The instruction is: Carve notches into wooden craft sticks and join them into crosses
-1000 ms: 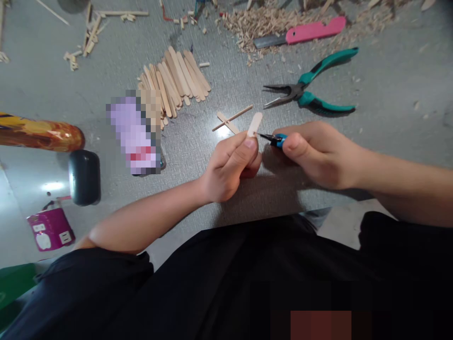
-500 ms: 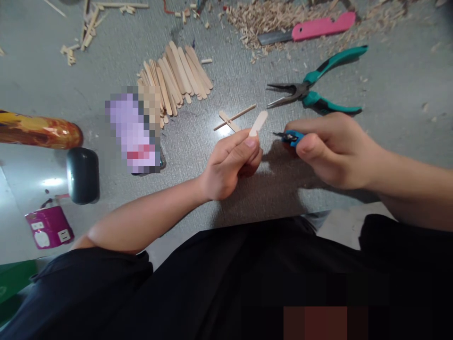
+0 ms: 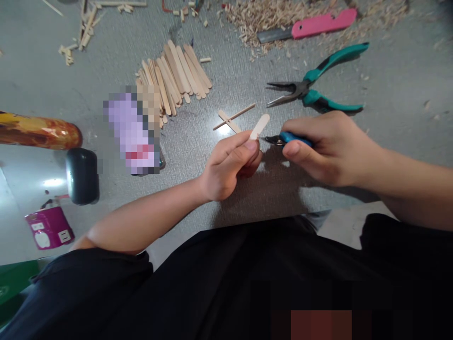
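My left hand (image 3: 230, 167) pinches a pale wooden craft stick (image 3: 260, 126), which points up and to the right. My right hand (image 3: 327, 148) is closed round small blue-handled cutters (image 3: 288, 138). Their dark tip sits right beside the stick, just above my left fingertips. On the grey floor behind the stick lie two thin wooden pieces crossed over each other (image 3: 231, 119).
A pile of craft sticks (image 3: 175, 78) lies at the back left, green-handled pliers (image 3: 314, 87) to the right, a pink utility knife (image 3: 311, 27) among wood shavings further back. At the left are an orange cylinder (image 3: 38, 133), a black object (image 3: 82, 175) and a magenta box (image 3: 49, 229).
My right hand drew the cutters away to the right half a second ago, and has now brought their tip back against the stick. My left hand has stayed almost still.
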A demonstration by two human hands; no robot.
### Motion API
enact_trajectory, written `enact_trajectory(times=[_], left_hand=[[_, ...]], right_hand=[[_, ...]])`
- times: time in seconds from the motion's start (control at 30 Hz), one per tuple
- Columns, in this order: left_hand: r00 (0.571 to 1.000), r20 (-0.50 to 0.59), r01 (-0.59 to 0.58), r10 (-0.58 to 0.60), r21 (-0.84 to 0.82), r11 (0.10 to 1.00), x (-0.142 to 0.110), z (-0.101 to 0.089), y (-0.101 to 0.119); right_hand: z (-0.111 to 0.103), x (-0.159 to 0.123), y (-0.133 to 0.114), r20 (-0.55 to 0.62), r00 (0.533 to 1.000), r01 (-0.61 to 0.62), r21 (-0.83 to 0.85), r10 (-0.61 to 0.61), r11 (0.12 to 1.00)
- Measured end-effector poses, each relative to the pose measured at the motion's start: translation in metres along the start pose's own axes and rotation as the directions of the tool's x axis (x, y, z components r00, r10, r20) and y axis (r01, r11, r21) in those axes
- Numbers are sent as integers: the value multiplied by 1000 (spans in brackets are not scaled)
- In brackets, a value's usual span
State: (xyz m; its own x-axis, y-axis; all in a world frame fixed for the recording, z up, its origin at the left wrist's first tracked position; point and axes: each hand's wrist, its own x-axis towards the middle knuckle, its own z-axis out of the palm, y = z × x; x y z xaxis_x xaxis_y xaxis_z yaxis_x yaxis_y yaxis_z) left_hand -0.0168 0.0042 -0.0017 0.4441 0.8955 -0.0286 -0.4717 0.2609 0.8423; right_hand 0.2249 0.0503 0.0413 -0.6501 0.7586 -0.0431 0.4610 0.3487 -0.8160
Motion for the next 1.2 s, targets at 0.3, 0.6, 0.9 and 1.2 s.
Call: enact_trajectory(times=[0.3,0.6,0.9,1.2], left_hand=[[995,60,-87,82,82,993,-2,-4,-1],[944,172,-297,282,69,952,-12,-4,-13],[921,176,-368,347,110,923,-8,1,-10],[981,24,-193,192,78,978,-9,0,-13]], right_hand=[[6,-3,10,-5,994,109,-29,-110,994],[14,-7,4,34,995,91,-17,-90,996],[22,-12,6,-16,1000,2,-136,-5,991],[24,-4,-3,-193,979,-117,-294,61,949]])
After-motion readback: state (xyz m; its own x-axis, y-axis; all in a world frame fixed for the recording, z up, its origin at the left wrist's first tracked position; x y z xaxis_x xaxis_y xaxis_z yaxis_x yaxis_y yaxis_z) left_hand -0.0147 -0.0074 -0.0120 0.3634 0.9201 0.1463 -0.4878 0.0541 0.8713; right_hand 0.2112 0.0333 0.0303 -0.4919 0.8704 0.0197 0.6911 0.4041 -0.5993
